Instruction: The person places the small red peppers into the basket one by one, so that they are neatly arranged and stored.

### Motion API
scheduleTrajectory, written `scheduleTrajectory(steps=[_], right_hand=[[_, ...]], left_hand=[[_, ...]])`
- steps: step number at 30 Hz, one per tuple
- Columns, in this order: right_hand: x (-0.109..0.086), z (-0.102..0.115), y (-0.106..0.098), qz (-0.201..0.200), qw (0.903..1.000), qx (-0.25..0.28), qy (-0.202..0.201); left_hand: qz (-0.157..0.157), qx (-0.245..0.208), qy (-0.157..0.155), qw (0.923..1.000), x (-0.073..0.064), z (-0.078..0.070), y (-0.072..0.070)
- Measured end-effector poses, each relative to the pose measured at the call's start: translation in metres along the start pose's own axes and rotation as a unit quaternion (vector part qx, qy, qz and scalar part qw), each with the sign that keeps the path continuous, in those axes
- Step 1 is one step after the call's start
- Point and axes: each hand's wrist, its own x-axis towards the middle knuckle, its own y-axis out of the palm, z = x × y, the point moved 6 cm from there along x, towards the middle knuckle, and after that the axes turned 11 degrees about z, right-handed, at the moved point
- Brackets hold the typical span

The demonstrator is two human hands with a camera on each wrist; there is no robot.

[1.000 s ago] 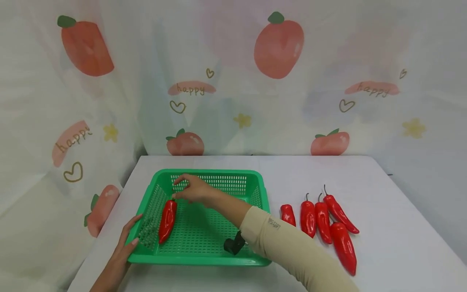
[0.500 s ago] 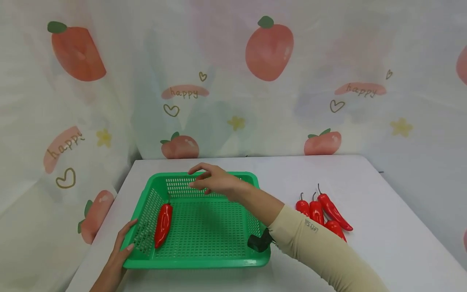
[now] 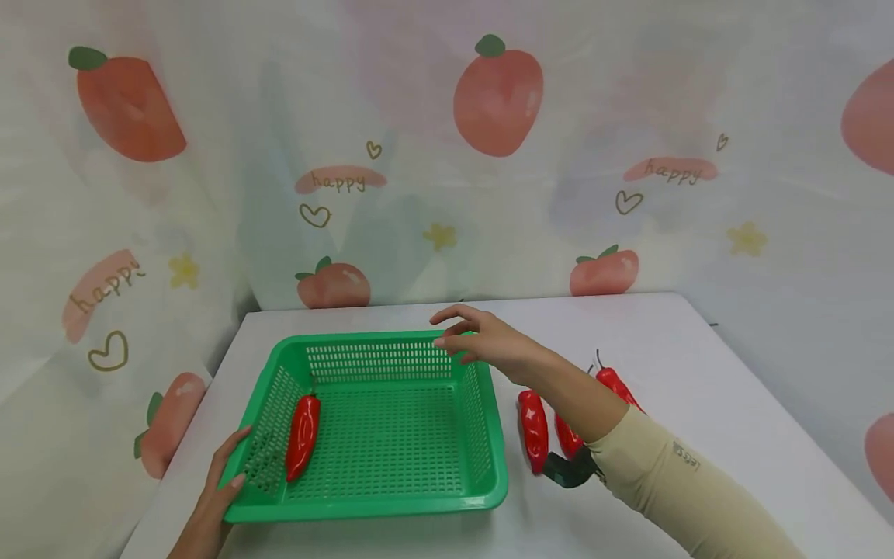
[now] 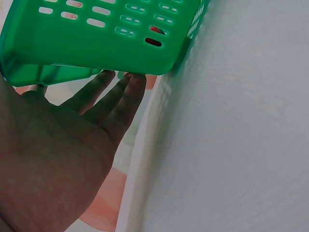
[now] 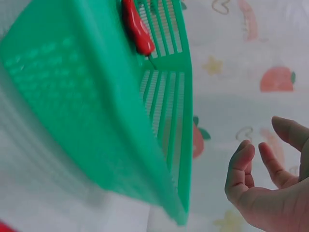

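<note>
My left hand (image 3: 213, 497) is at the near left corner of a green plastic basket (image 3: 363, 514); its rather straight fingers (image 4: 99, 96) touch the outer rim in the left wrist view. Inside the basket, by its left wall, lies a red pepper (image 3: 303, 439), stem pointing away. Over the basket's far right corner hovers my right hand (image 3: 492, 341), holding nothing. Its fingers (image 5: 240, 169) are loosely bent and apart from the basket in the right wrist view. Under the right forearm, red peppers (image 3: 534, 431) lie on the table, partly hidden by arm and sleeve.
The white table (image 3: 649, 334) ends at a pale curtain (image 3: 405, 93) printed with fruit. One red pepper (image 3: 616, 382) lies farther right, behind the forearm. A black wrist camera (image 3: 571, 470) hangs below the right wrist.
My right hand has let go of the pepper's stem, risen out of the basket and moved right. The pepper stays by the left wall. My left hand keeps its place at the basket.
</note>
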Motion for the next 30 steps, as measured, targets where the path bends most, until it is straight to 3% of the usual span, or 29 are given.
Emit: scheduleTrajectory(steps=[7, 16, 23, 25, 30], right_hand=[[-0.028, -0.019, -0.03, -0.032, 0.9993, -0.001, 0.019], [-0.061, -0.054, -0.062, -0.06, 0.9972, -0.007, 0.044], [-0.098, -0.087, -0.09, -0.083, 0.9942, -0.01, 0.067], [-0.11, -0.097, -0.099, -0.096, 0.9924, -0.009, 0.076], [-0.136, -0.118, -0.119, -0.135, 0.9875, -0.013, 0.081]], left_hand=[[0.008, 0.006, 0.04, 0.9992, 0.001, 0.003, 0.0], [0.004, 0.003, 0.046, 0.9989, 0.002, 0.009, -0.005], [-0.011, 0.024, 0.107, 0.9939, 0.0, 0.013, -0.005], [-0.013, 0.025, 0.105, 0.9941, 0.001, 0.014, -0.006], [-0.008, 0.035, 0.066, 0.9971, 0.004, 0.012, -0.008]])
